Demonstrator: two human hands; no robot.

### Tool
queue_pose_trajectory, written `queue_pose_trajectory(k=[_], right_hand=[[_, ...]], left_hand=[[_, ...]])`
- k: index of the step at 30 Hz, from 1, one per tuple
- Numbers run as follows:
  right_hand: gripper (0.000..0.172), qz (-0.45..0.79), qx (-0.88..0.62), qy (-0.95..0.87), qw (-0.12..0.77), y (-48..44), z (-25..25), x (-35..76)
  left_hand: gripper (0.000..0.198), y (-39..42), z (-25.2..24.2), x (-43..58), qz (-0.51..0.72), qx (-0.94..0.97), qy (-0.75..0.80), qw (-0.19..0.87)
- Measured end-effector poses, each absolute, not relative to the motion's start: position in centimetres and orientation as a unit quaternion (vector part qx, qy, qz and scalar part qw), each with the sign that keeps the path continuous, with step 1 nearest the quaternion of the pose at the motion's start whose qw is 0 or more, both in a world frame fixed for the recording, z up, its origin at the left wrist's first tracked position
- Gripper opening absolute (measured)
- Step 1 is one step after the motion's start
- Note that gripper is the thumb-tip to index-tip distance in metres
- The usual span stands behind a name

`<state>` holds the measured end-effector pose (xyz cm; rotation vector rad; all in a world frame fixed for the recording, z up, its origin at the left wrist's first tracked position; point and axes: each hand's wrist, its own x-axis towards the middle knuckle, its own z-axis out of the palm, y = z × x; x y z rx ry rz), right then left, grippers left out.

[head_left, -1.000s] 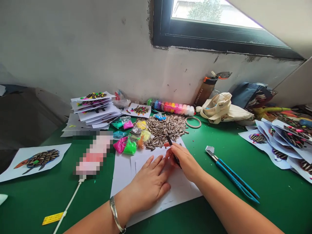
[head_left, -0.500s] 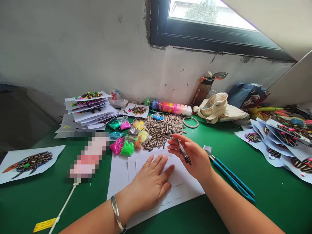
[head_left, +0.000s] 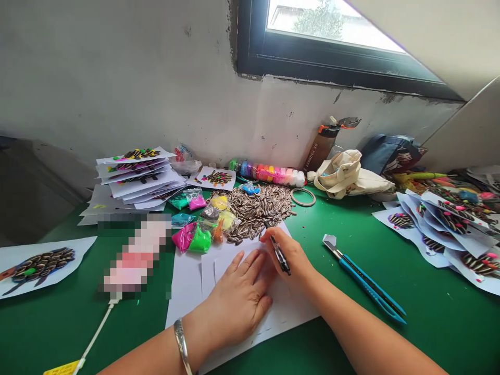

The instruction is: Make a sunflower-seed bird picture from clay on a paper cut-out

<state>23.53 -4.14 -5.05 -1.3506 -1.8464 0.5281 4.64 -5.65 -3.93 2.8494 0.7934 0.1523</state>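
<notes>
White paper sheets (head_left: 187,281) lie layered on the green table in front of me. My left hand (head_left: 242,291) rests flat on them, fingers spread, with a silver bangle at the wrist. My right hand (head_left: 289,255) is closed around a black pen (head_left: 280,254), close to the left fingertips over the sheets. Just beyond the paper is a heap of striped sunflower seeds (head_left: 260,205). Small bags of coloured clay (head_left: 201,238) sit left of the seeds.
A blue cutter (head_left: 367,281) lies at the right. Stacked seed pictures (head_left: 144,182) stand back left, others (head_left: 449,224) far right. Behind are a tape roll (head_left: 303,197), a bottle (head_left: 322,148) and a cloth bag (head_left: 344,174). A seed picture (head_left: 47,265) lies at left.
My right hand has moved left and down to the paper beside my left hand, and its fingers have drawn in around the pen. The left hand stays flat. The view has shifted slightly.
</notes>
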Motion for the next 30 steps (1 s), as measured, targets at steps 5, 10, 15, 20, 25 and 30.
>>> queue_pose_trajectory(k=[5, 10, 15, 20, 25, 30], right_hand=[[0.022, 0.165, -0.528, -0.760, 0.340, -2.9, -5.2, 23.5], [0.030, 0.146, -0.511, -0.743, 0.408, -3.5, -5.1, 24.1], [0.032, 0.167, -0.470, -0.811, 0.306, -4.3, -5.1, 23.8], [0.024, 0.167, -0.474, -0.813, 0.294, -3.9, -5.6, 23.8], [0.020, 0.139, -0.474, -0.827, 0.269, -3.9, -5.5, 23.6], [0.007, 0.085, -0.489, -0.839, 0.225, -4.2, -5.1, 23.0]], left_hand=[[0.050, -5.6, -4.6, 4.5, 0.068, 0.956, 0.273, 0.085], [0.052, -5.5, -4.5, 4.6, 0.063, 0.958, 0.265, 0.084], [0.047, -5.5, -4.4, 5.3, 0.087, 0.956, 0.267, 0.089], [0.050, -5.6, -4.3, 5.2, 0.100, 0.953, 0.265, 0.111], [0.047, -5.6, -3.5, 4.5, 0.107, 0.950, 0.263, 0.133], [0.037, -5.3, -3.1, 4.3, 0.144, 0.944, 0.268, 0.126]])
